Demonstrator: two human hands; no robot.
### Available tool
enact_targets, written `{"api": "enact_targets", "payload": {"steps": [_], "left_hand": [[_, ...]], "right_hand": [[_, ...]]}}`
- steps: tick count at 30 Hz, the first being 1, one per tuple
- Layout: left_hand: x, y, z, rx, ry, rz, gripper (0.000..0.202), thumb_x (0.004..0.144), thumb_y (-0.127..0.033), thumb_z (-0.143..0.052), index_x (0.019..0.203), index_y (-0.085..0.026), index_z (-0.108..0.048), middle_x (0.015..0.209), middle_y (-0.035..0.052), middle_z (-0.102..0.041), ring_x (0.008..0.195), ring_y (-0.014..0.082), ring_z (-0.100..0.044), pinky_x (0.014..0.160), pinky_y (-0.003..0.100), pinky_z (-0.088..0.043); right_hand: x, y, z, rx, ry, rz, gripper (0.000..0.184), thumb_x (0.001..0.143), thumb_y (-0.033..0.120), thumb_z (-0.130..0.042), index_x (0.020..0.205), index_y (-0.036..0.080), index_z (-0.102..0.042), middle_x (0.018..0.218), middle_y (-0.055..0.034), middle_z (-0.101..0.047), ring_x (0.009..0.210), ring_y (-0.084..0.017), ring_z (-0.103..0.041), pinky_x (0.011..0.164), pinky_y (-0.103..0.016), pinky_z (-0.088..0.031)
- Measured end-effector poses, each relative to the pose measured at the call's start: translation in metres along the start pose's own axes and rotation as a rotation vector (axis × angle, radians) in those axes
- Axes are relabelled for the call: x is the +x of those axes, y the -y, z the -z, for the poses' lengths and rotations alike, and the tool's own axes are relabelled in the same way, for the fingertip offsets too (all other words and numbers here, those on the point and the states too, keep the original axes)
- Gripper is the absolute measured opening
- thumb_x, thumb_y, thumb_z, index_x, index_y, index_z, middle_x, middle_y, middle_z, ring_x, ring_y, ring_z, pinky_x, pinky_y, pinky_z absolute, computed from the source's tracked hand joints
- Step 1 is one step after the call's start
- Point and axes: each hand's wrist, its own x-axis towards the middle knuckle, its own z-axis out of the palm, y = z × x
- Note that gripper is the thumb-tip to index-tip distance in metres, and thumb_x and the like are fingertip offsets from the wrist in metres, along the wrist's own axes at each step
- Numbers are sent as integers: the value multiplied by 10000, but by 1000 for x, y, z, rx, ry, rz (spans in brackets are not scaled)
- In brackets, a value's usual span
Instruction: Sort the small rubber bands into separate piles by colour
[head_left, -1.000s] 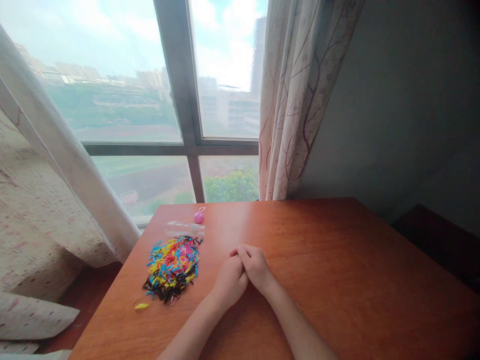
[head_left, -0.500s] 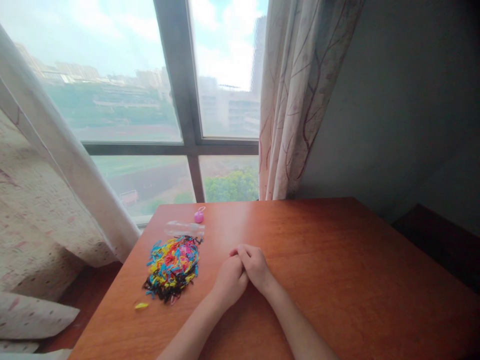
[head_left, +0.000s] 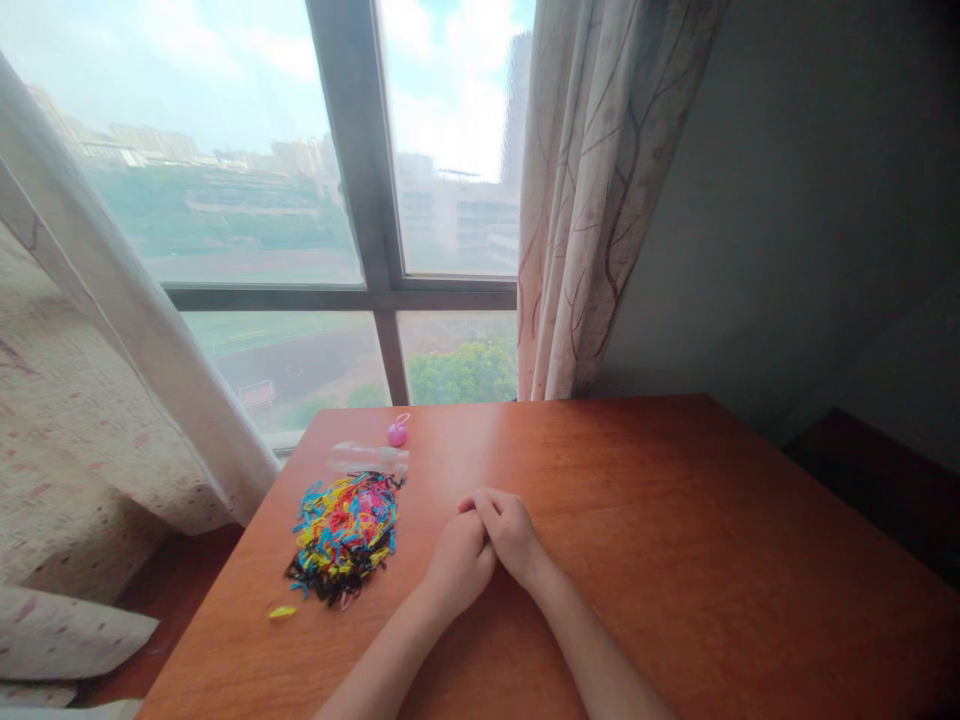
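Observation:
My left hand (head_left: 457, 562) and my right hand (head_left: 514, 532) are clasped together above the middle of the wooden table (head_left: 660, 510). The right hand's fingers lie over those of the left, and both hands are closed. No object shows in either one, though the palms are hidden. To the left of them is a heap of small rubber bands (head_left: 345, 535) in black, yellow, blue, red and pink. A clear plastic bottle (head_left: 366, 459) lies on its side behind the heap. Beyond it sits a small pink ball-shaped piece (head_left: 397, 434) with a loop.
A single small yellow piece (head_left: 283, 612) lies near the table's left edge, in front of the heap. Behind the table is a window with a grey frame (head_left: 379, 290). Patterned curtains (head_left: 581, 220) hang on both sides of the glass.

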Motion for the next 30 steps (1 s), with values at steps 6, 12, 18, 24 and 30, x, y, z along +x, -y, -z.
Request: {"api": "enact_targets", "payload": {"steps": [6, 12, 18, 24, 30], "left_hand": [[0, 1, 0, -5, -4, 1, 410, 702, -50, -446, 969, -109, -751, 850, 118, -743, 850, 249, -674, 742, 313, -513], [0, -1, 0, -3, -3, 2, 407, 706, -54, -451, 973, -110, -752, 850, 119, -743, 866, 255, -675, 742, 314, -514], [0, 0, -1, 2, 2, 3, 418, 705, -55, -441, 979, -114, -752, 877, 122, -749, 858, 248, -684, 752, 317, -516], [-1, 1, 0, 22, 2, 14, 419, 703, -67, -452, 994, -114, -749, 927, 136, -754, 881, 266, -687, 763, 333, -518], [0, -3, 1, 20, 1, 10, 416, 714, -73, -443, 993, -111, -748, 893, 133, -751, 897, 268, -684, 768, 330, -520]], "right_hand": [[0, -1, 0, 3, 0, 1, 418, 948, 386, -417, 848, 194, -774, 798, -35, -740, 775, -182, -687, 716, -256, -492], [0, -1, 0, 3, -2, 1, 420, 949, 387, -416, 851, 192, -774, 803, -37, -741, 775, -182, -688, 722, -257, -494], [-1, -1, -1, 3, -4, -2, 420, 946, 394, -418, 851, 196, -775, 800, -36, -740, 777, -183, -687, 712, -256, -492], [0, -2, -1, 3, -7, -1, 427, 945, 400, -412, 840, 201, -776, 790, -30, -738, 769, -178, -685, 703, -251, -490], [0, -2, 0, 2, -3, -5, 430, 946, 405, -412, 853, 196, -776, 800, -35, -740, 780, -181, -686, 715, -254, -492]]}}
